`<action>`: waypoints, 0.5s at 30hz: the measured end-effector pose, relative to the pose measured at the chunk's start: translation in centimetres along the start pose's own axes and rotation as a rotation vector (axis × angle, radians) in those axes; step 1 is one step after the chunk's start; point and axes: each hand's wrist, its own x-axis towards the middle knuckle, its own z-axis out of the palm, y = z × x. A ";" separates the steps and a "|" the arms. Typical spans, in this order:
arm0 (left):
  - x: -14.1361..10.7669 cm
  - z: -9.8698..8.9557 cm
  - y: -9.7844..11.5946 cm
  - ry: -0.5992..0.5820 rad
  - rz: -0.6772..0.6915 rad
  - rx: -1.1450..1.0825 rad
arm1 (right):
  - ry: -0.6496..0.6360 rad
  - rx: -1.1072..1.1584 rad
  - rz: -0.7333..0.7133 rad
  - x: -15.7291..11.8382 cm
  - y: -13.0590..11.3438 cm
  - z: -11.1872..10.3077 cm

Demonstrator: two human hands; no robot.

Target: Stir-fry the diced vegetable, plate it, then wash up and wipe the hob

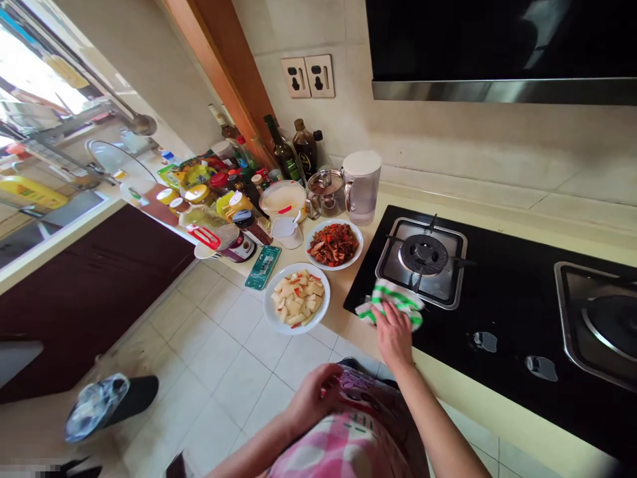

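Note:
My right hand [393, 332] presses down on a green-and-white striped dishcloth [405, 302], fingers bunched over it. The cloth lies on the left front corner of the black gas hob [502, 295], against the left burner's steel tray. In front of the pink checked apron [328, 445] hangs my left hand [316, 398], fingers loosely curved and apart, with nothing seen in it. Left of the hob, a plate of pale sliced food [297, 299] stands at the counter edge. Behind it is a plate of reddish-brown cooked food [335, 244].
A phone [263, 267] lies by the counter edge. Jars, bottles, a lidded glass pot [326, 192] and a clear jug [361, 186] crowd the counter's back left. The range hood [497, 46] overhangs the hob. A lined bin [112, 401] stands on the floor.

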 end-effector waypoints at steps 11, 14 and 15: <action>2.7 10.0 6.1 -0.020 -0.019 0.081 | 0.061 0.003 -0.069 -15.2 15.7 -7.4; 2.6 13.5 6.3 0.013 -0.069 0.016 | 0.094 0.074 -0.069 -17.5 20.1 -11.3; 2.5 14.8 6.2 0.029 -0.086 -0.019 | 0.098 0.120 -0.042 -17.0 21.2 -12.9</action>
